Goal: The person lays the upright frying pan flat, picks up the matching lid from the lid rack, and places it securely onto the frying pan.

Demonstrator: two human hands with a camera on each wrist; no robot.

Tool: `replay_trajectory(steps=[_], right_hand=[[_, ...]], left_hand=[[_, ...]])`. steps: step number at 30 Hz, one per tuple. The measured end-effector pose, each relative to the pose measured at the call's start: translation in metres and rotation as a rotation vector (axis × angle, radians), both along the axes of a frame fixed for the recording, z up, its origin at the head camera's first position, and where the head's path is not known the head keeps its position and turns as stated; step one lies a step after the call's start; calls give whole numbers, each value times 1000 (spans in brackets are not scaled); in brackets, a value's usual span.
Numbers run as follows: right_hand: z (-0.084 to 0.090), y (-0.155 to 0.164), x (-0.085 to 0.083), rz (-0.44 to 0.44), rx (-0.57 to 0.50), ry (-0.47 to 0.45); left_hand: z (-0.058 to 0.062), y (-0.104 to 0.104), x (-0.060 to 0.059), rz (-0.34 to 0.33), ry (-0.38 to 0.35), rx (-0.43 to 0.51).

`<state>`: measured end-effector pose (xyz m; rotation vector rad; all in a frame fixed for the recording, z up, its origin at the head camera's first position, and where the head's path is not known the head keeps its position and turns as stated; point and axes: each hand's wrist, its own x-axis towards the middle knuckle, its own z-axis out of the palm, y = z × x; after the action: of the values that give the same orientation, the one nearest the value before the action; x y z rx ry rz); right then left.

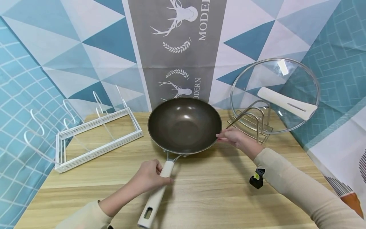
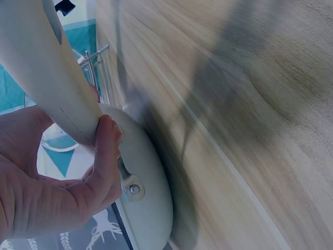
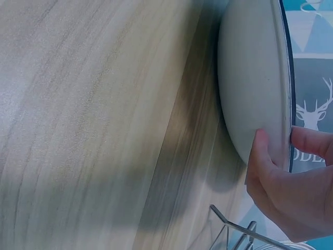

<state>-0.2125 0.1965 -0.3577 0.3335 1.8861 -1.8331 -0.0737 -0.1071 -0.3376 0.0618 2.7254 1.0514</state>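
Observation:
A dark non-stick wok with a pale outer shell sits on the wooden table. Its long white handle points toward me. My left hand grips the handle near the pan end; in the left wrist view its fingers curl round the handle by the pan's base. My right hand pinches the wok's right rim, thumb under and fingers over the edge.
A white wire rack stands at the left back. A metal stand at the right back holds an upright glass lid with a white handle. A small black clip lies near my right forearm.

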Motion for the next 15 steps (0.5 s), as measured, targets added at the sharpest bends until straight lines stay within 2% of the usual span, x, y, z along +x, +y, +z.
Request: replay_trajectory(steps=[15], right_hand=[[4, -4, -3, -21, 92, -5]], left_hand=[[6, -10, 4, -8, -13, -21]])
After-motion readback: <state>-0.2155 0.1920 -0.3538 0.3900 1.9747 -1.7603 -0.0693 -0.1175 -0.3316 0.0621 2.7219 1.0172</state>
